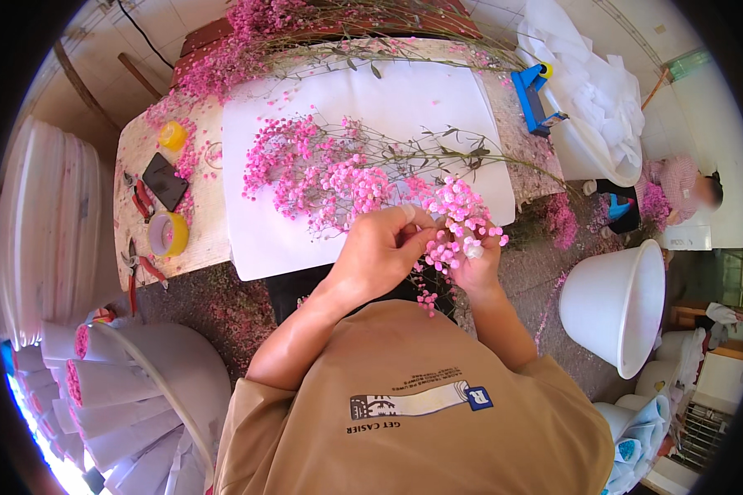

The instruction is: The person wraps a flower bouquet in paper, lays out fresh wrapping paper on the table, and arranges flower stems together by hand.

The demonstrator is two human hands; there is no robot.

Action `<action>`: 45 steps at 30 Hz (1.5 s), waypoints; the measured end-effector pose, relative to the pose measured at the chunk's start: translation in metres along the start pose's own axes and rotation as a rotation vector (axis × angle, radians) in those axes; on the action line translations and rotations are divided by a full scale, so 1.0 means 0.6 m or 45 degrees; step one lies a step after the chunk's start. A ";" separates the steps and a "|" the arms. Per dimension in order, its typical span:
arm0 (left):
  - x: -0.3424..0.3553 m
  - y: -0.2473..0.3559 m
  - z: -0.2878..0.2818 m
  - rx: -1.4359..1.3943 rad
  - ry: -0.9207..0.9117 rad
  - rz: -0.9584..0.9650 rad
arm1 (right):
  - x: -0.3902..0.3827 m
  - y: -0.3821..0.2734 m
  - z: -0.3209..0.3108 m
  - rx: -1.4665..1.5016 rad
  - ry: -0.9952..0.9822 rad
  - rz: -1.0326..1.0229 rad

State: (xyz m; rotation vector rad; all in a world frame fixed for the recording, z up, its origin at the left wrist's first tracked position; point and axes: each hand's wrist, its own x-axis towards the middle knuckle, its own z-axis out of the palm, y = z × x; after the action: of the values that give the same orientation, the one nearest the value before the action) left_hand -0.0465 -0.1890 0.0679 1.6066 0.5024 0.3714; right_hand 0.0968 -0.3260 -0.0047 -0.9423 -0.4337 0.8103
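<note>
In front of my chest, my right hand [485,274] is closed around a sprig of small pink baby's breath [460,208], its blossoms standing above the fingers. My left hand [378,250] pinches at the same sprig from the left with thumb and fingers; the exact spot between the fingertips is partly hidden by blossoms. Just beyond both hands, long-stemmed pink baby's breath [293,169] lies on a large white paper sheet [252,252], flower heads to the left and green stems to the right.
On the table's left [202,256] lie a phone [166,181], tape rolls [168,234] and red-handled pruners [142,200]. A blue tape dispenser [530,103] stands back right, near more flowers [256,41]. White tubs [598,305] flank me; wrapped bundles [115,388] fill one. Another person [677,186] sits right.
</note>
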 end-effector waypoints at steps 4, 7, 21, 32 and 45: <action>-0.001 -0.026 0.008 -0.339 0.233 0.335 | 0.011 -0.002 0.002 0.039 -0.109 0.041; -0.003 -0.033 -0.030 -1.058 -0.007 0.112 | 0.014 -0.014 0.012 -0.003 -0.087 0.089; 0.014 -0.046 -0.016 -1.063 0.142 -0.036 | 0.010 -0.011 0.017 -0.011 -0.073 0.144; -0.006 -0.026 0.021 -0.271 0.234 0.170 | 0.012 -0.013 0.025 -0.178 -0.123 0.116; -0.016 -0.016 0.021 -0.318 0.230 -0.085 | 0.006 -0.014 0.033 -0.324 -0.052 0.192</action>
State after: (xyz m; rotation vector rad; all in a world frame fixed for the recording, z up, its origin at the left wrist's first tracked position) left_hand -0.0492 -0.2040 0.0576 1.3181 0.6208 0.5115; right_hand 0.0897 -0.3155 0.0131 -1.2071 -0.5135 0.9266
